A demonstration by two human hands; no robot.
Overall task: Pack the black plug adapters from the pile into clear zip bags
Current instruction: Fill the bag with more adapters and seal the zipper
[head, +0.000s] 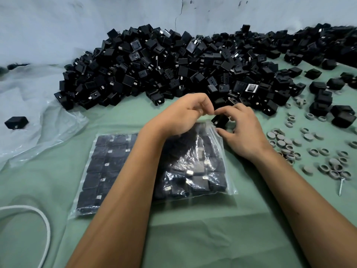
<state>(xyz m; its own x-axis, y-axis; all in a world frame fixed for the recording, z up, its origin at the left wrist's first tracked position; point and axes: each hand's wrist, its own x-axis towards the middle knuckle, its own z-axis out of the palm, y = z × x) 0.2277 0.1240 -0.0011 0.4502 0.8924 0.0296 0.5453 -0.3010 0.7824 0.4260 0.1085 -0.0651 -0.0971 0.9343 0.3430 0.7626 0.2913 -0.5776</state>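
A big pile of black plug adapters point(164, 68) lies along the wall at the back of the green table. In front of me lies a clear zip bag point(202, 167) filled with adapters, its mouth facing the pile. My left hand point(183, 115) has its fingers curled at the bag's mouth and seems to pinch the top edge. My right hand point(243, 132) holds one black adapter point(220, 120) at the mouth with its fingertips, thumb on the bag's right corner. A second packed bag point(108, 171) lies on the left, partly under my left forearm.
Several grey round caps point(309, 147) and a screw point(341, 187) are scattered at the right. Loose adapters point(324, 99) sit at the far right. A crumpled clear plastic sheet point(38, 132) with one lone adapter point(16, 122) is at the left. A white cable point(46, 229) loops at the lower left.
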